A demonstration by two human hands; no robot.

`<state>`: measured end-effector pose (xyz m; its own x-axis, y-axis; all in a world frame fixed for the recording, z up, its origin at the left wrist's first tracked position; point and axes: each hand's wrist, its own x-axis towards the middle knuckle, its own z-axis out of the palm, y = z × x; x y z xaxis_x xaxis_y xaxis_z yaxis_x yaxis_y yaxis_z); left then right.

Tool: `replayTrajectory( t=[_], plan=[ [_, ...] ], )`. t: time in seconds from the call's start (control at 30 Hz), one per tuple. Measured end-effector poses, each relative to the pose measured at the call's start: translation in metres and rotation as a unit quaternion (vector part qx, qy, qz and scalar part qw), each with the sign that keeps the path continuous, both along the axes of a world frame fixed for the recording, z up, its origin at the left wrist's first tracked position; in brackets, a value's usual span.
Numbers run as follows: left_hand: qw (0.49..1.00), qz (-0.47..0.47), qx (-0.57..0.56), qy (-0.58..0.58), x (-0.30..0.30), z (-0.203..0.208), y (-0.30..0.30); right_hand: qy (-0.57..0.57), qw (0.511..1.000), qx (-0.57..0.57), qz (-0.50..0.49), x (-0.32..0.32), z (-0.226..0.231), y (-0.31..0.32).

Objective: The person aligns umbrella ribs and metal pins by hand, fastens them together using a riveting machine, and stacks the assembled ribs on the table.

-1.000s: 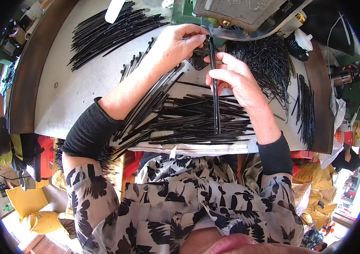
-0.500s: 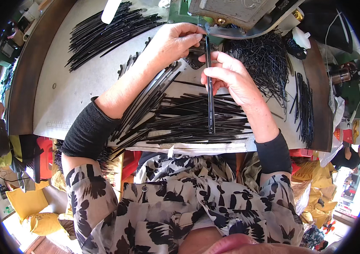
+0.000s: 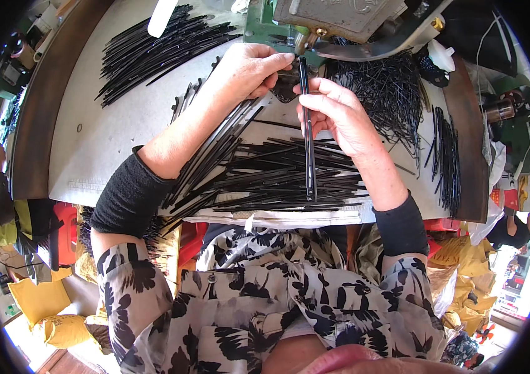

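My right hand [image 3: 335, 115] holds a long, glossy black strip [image 3: 310, 156] between thumb and fingers; the strip points from the machine toward my body. Just left of its far end is my left hand [image 3: 253, 70], thumb and forefinger pinched together. Whatever may be in that pinch is too small to make out. Beyond both hands stands a green and grey machine [image 3: 333, 17] with a curved metal bar [image 3: 396, 47]. Beneath my wrists lies a loose pile of black strips [image 3: 277, 177] on the pale table [image 3: 115, 143].
A bundle of black strips [image 3: 152, 53] lies at the far left. A tangled black heap [image 3: 383, 93] sits right of the machine, with a smaller bundle [image 3: 444, 162] near the table's brown right edge [image 3: 474, 149]. Yellow sacks [image 3: 464, 268] stand below on the right.
My left hand has drawn slightly back and left from the strip's far end. The strip, still in my right hand, has shifted a little toward me.
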<state>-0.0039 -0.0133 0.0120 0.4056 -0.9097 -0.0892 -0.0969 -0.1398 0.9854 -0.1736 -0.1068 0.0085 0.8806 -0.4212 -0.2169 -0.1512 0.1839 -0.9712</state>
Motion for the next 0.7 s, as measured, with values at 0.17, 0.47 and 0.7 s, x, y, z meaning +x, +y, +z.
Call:
replayTrajectory(
  t=[0.17,0.47,0.7],
  plan=[
    [1.000,-0.008,-0.017,-0.002,-0.0007,-0.0006,-0.0006,-0.021,0.999,0.005,-0.025,0.0018,-0.0064,-0.0017],
    [0.995,-0.086,-0.031,0.042,0.0001,0.0003,0.0010,-0.037,0.998,0.013,-0.045,0.0041,-0.0027,-0.0035],
    [0.994,-0.094,-0.038,0.043,-0.0014,-0.0059,-0.0008,-0.065,0.998,0.003,-0.017,0.0060,-0.0001,-0.0031]
  ],
)
